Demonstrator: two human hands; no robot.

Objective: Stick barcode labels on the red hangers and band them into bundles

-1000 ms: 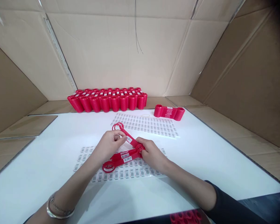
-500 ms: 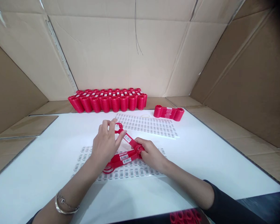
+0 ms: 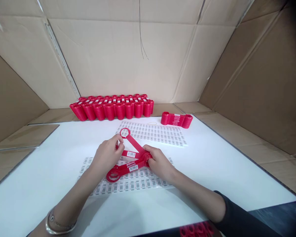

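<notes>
My right hand [image 3: 161, 164] grips one end of several flat red plastic strips with ring ends [image 3: 127, 169], fanned out from its fingers. Barcode labels show on the lower strips. With thumb and fingers closed, my left hand [image 3: 108, 152] pinches the far end of a middle labelled strip [image 3: 131, 154]; the ring there is mostly hidden. Above it, a strip with no label showing [image 3: 135, 143] points up and away, its open ring beyond my left fingertips. Under the strips lies a sheet of barcode labels [image 3: 128, 187], partly covered by my hands.
Behind my hands lies a second barcode label sheet [image 3: 160, 134], with a thin pale band [image 3: 152, 123] at its back edge. Stacked red strips [image 3: 110, 111] line the back; another stack [image 3: 177, 120] stands right. Cardboard walls [image 3: 120, 59] surround the white table [image 3: 212, 158]. More red pieces [image 3: 196, 229] show below.
My left hand has moved down and toward me, from the upper strip to the middle one. The upper strip now stands free of it, swung further upward, with no label showing.
</notes>
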